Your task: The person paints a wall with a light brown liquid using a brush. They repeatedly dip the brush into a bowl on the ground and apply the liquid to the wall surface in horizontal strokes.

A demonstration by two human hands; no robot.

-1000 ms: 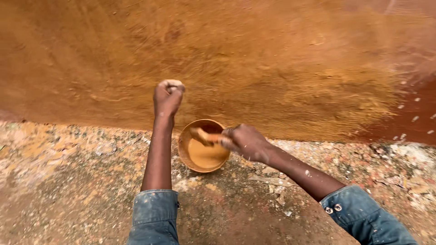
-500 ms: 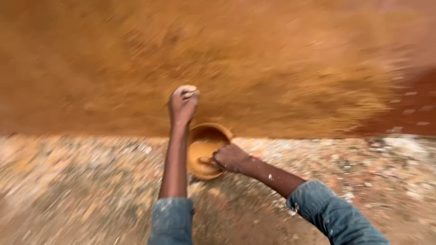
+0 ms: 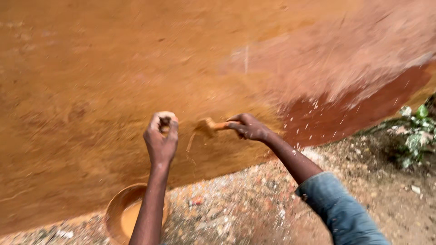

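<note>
Brush [image 3: 208, 127], small, loaded w/ orange-brown mud, sits against the wall [image 3: 91, 68] just right of centre; bristles blurred, shape hard to make out, handle mostly hidden in the right hand [image 3: 247, 128]. A thin drip of mud hangs below it.

Bowl [image 3: 119, 213] at bottom left: round, mud-coated, holding pale orange liquid; partly hidden behind the left forearm and cut off by the frame's lower edge. It rests on gravelly ground [image 3: 236, 208] at the wall's foot.

Wall: rough, wet-looking, orange-brown on the left & centre, darker red patch w/ pale flecks to the right. Much of it is motion-smeared.

Left hand [image 3: 161, 138] is raised in a closed fist near the wall; can't tell if anything's inside it. Right hand is closed around the brush handle, fingers curled tight, pressing the brush to the wall. Blue denim sleeve [image 3: 340, 213] cut off at bottom right. Green plant [image 3: 415, 131] at far right, blurry.
</note>
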